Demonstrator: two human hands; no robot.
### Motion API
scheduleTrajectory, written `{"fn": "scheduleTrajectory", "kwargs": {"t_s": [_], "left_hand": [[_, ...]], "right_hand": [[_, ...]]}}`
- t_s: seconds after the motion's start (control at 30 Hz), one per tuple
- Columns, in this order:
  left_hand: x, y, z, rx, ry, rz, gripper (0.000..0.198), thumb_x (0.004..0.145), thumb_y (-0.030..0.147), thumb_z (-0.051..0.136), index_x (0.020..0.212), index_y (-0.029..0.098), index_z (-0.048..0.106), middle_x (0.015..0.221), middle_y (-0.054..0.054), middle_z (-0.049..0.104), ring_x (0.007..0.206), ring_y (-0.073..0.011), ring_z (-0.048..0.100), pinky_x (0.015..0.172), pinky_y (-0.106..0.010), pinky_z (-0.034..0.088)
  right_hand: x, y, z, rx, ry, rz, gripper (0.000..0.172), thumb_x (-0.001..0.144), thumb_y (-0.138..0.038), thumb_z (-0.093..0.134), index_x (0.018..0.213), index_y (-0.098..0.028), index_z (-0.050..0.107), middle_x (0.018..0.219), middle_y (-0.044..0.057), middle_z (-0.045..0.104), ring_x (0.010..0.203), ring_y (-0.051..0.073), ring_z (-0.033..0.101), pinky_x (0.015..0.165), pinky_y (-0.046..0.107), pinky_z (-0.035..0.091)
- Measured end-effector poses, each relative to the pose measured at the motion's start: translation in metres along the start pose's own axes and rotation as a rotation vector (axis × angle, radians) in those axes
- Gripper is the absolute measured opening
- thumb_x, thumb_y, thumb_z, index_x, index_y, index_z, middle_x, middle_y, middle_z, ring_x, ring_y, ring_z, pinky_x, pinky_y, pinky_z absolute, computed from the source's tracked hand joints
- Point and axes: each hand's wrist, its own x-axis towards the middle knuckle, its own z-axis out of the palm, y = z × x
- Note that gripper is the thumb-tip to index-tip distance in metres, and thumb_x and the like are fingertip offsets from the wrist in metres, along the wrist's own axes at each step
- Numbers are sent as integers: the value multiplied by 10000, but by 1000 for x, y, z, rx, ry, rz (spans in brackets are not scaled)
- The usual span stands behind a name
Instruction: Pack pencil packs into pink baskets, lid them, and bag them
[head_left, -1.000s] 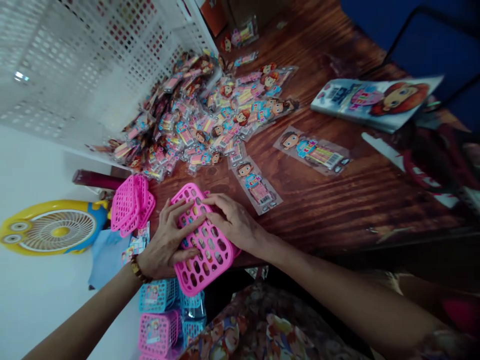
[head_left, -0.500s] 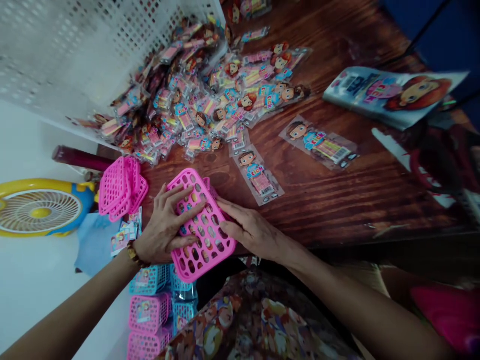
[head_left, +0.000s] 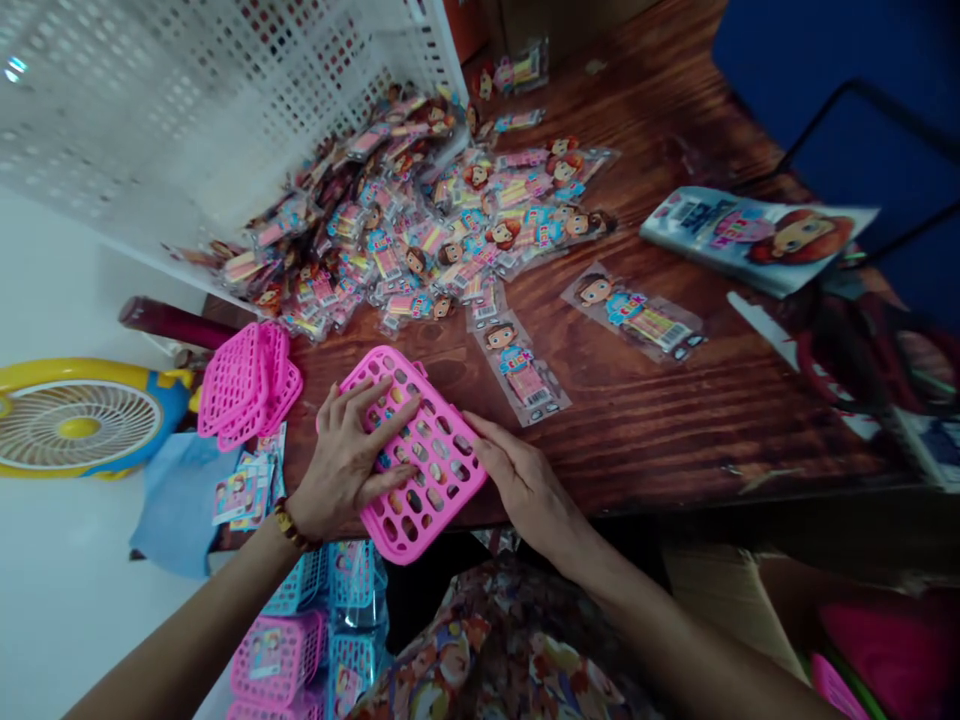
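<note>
A pink plastic basket with a perforated lid (head_left: pixel 439 450) is at the table's near edge, tilted. Small colourful contents show through the lid's oval holes. My left hand (head_left: pixel 352 455) lies across the lid, fingers spread and thumb resting on top. At the basket's right end, my right hand (head_left: pixel 521 480) grips the edge, its fingers along the side and partly hidden. Just beyond are two clear sachets printed with a cartoon figure, a pink stick sachet (head_left: pixel 523 375) and a yellow stick sachet (head_left: pixel 637 315).
Many similar sachets (head_left: pixel 420 240) spill from a tipped white crate (head_left: pixel 225 120). Pink lids (head_left: pixel 244 385) are stacked at left, near cards (head_left: pixel 247 490) and a yellow-blue fan (head_left: pixel 82 420). Scissors (head_left: pixel 862 350) and a printed packet (head_left: pixel 757 235) lie right. Filled baskets (head_left: pixel 277 655) stand below.
The view has shifted slightly, so the table's contents appear lower. The lid sits flatter, and my right hand has slid a little along the basket's right end. My left hand stays on the lid.
</note>
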Motion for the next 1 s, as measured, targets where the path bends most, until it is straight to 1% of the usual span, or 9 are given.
{"fn": "scheduleTrajectory", "kwargs": {"t_s": [0.17, 0.23, 0.37, 0.43, 0.47, 0.67, 0.8, 0.9, 1.0], "left_hand": [[3, 1, -4, -11, -23, 4, 667, 903, 647, 389, 1501, 378, 262, 1511, -107, 269, 1372, -382, 283, 1130, -665, 128], [3, 0, -4, -3, -21, 14, 657, 913, 637, 375, 1504, 384, 244, 1508, -104, 274, 1373, -374, 287, 1130, -665, 127], [2, -3, 0, 19, -23, 9, 662, 914, 649, 344, 1508, 379, 234, 1521, -106, 253, 1370, -377, 286, 1122, -671, 148], [1, -4, 2, 21, -22, 8, 665, 913, 657, 331, 1509, 379, 231, 1528, -106, 242, 1367, -378, 289, 1114, -672, 169], [1, -4, 2, 22, -23, 7, 664, 914, 656, 328, 1510, 378, 231, 1530, -107, 241, 1368, -377, 289, 1111, -672, 176], [0, -4, 1, 18, -21, 0, 661, 916, 655, 319, 1510, 381, 225, 1542, -99, 234, 1378, -378, 278, 1107, -669, 196], [0, -4, 1, 22, -14, 6, 670, 910, 660, 335, 1511, 387, 219, 1545, -96, 235, 1373, -381, 288, 1108, -670, 192], [0, -4, 1, 22, -11, 9, 667, 910, 660, 335, 1509, 386, 228, 1544, -94, 239, 1373, -379, 289, 1110, -667, 190], [0, -4, 1, 17, -17, 4, 661, 912, 651, 345, 1507, 387, 232, 1543, -93, 243, 1373, -374, 290, 1113, -663, 186]], "right_hand": [[6, -5, -7, -73, -45, -64, 409, 987, -304, 366, 1340, -199, 542, 1339, 85, 593, 1235, 193, 548, 1084, 392, 418], [15, -7, -12, -80, -88, -110, 427, 960, -265, 402, 1367, -186, 506, 1375, 98, 554, 1275, 196, 509, 1108, 399, 392], [48, -10, -26, -31, -307, -272, 686, 789, -147, 550, 1453, -164, 375, 1517, 122, 382, 1404, 223, 347, 1170, 436, 295], [62, -11, -30, -1, -399, -317, 747, 739, -118, 560, 1457, -165, 361, 1532, 130, 357, 1412, 228, 335, 1172, 446, 285], [67, -11, -31, 12, -414, -324, 745, 733, -114, 557, 1452, -166, 368, 1526, 132, 364, 1406, 229, 346, 1167, 449, 293], [73, -11, -29, -38, -404, -411, 699, 745, -128, 554, 1426, -155, 395, 1445, 142, 467, 1340, 253, 440, 1133, 465, 346], [71, -4, -22, -34, -365, -467, 809, 726, -109, 545, 1481, -175, 260, 1441, 149, 438, 1349, 264, 414, 1118, 498, 356], [68, 3, -15, 38, -278, -412, 865, 720, -115, 553, 1496, -154, 174, 1399, 170, 455, 1301, 256, 463, 1076, 480, 410], [67, 5, -15, 34, -293, -349, 841, 728, -140, 565, 1486, -134, 200, 1364, 171, 509, 1259, 258, 509, 1058, 471, 426]]}}
